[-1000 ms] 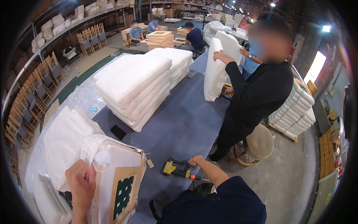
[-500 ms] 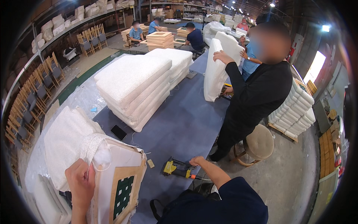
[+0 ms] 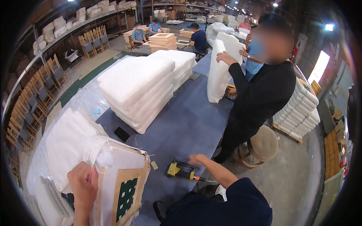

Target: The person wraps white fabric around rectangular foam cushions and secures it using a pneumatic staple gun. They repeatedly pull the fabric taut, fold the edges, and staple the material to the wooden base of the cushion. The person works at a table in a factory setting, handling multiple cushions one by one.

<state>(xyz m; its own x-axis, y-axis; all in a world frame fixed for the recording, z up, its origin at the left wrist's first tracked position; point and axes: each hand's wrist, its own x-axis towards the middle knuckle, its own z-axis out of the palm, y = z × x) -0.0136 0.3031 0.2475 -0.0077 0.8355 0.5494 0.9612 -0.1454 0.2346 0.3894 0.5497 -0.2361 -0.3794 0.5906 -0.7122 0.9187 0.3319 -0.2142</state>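
Observation:
My left hand [image 3: 83, 181] is closed, pinching the gathered edge of white fabric [image 3: 94, 147] at the corner of a cushion. This cushion stands on its side, its wooden frame [image 3: 116, 184] and dark green webbing [image 3: 127, 196] facing right. White stuffing [image 3: 105, 159] shows within the fabric's fold. My right hand [image 3: 195, 159] hovers just beyond a black and yellow staple gun [image 3: 180, 170], its fingers smeared by motion. The gun lies on the blue-grey table with an air hose attached. Between cushion and gun lies a small tan piece [image 3: 154, 165].
Stacked white cushions [image 3: 135, 83] and a black phone [image 3: 121, 134] occupy the table [image 3: 181, 124]. At right, a person in black [image 3: 260, 94] holds a white cushion [image 3: 217, 75] upright. A round stool [image 3: 264, 145] stands behind them. More white cushions [image 3: 69, 147] lie at left.
My right hand has shifted slightly up, away from the staple gun, and is now blurred. My left hand keeps its pinch on the fabric. The whole view has shifted a little.

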